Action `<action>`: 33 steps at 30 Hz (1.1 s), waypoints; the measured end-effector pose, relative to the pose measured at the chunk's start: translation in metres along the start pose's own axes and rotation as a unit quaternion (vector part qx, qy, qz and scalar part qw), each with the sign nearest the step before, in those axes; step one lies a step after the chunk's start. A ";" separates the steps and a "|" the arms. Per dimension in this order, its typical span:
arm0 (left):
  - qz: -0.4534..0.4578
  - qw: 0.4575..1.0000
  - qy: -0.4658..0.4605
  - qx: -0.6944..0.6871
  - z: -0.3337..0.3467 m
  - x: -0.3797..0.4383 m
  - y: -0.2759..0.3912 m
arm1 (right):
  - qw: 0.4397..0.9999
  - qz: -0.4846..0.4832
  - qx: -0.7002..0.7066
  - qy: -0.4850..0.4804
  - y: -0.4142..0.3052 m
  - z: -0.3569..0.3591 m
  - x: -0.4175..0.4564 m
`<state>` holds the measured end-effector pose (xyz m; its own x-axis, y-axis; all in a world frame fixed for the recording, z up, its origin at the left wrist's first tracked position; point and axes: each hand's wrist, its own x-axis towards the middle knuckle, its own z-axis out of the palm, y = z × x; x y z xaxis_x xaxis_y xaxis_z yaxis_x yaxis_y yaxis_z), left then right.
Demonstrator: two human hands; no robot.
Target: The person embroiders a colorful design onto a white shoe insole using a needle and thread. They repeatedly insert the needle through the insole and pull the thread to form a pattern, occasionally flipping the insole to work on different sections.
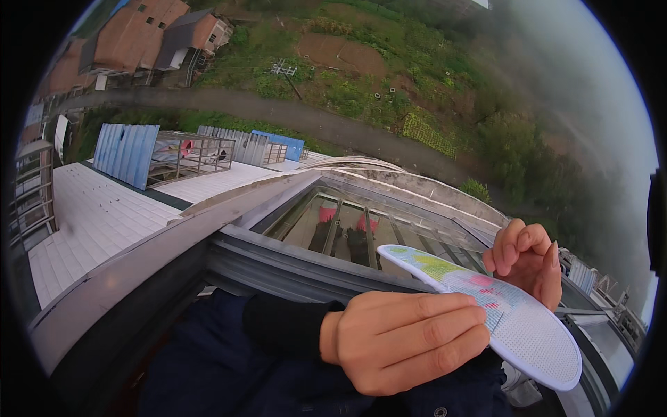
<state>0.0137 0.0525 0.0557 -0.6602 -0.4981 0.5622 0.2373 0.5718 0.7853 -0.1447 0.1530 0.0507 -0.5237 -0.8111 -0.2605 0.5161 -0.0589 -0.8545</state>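
Note:
A white-edged embroidered insole (542, 339) slants across the lower right, its mesh face up. Green, blue and pink stitching covers its far part, while the near rounded end is plain white. My left hand (411, 339), coming from a black cuff, grips the insole's near edge, with the thumb hidden beneath. A thin dark line, perhaps a needle (498, 321), lies on the mesh by those fingertips. Beyond the far edge is my right hand (526, 263), fingers curled and palm partly hidden by the insole. No thing shows in it, though a fine thread could be too small to see.
A grey metal window frame (292, 260) runs just beyond my lap. Through a glass pane (344, 224) dark bars and pink objects show below. Outside are a white roof (104, 208), blue corrugated sheets (125, 154), a road (234, 104), brick houses (135, 36) and misty green plots.

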 end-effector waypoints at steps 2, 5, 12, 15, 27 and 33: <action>-0.029 0.999 0.009 -0.016 -0.003 0.003 -0.001 | 0.995 0.048 -0.012 -0.089 -0.001 -0.002 0.001; -0.064 0.997 0.004 -0.049 -0.001 0.002 -0.007 | 0.979 0.137 0.025 -0.149 -0.002 -0.008 0.004; -0.151 0.985 -0.021 -0.074 -0.008 0.005 -0.023 | 0.970 0.113 0.118 -0.178 0.038 -0.011 0.016; -0.218 0.974 -0.015 -0.061 -0.003 0.006 -0.026 | 0.970 0.145 0.129 -0.145 0.043 -0.012 0.019; -0.262 0.964 -0.005 -0.048 0.002 0.006 -0.043 | 0.979 0.155 0.105 -0.080 0.051 -0.011 0.022; -0.285 0.955 -0.014 -0.083 0.000 0.008 -0.042 | 0.966 0.183 0.156 -0.092 0.053 -0.010 0.020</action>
<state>-0.0016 0.0241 0.0274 -0.7344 -0.6782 0.0256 -0.0588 0.1010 0.9931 -0.1348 0.1399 -0.0043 -0.1521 -0.8991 -0.4105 0.8387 0.1023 -0.5349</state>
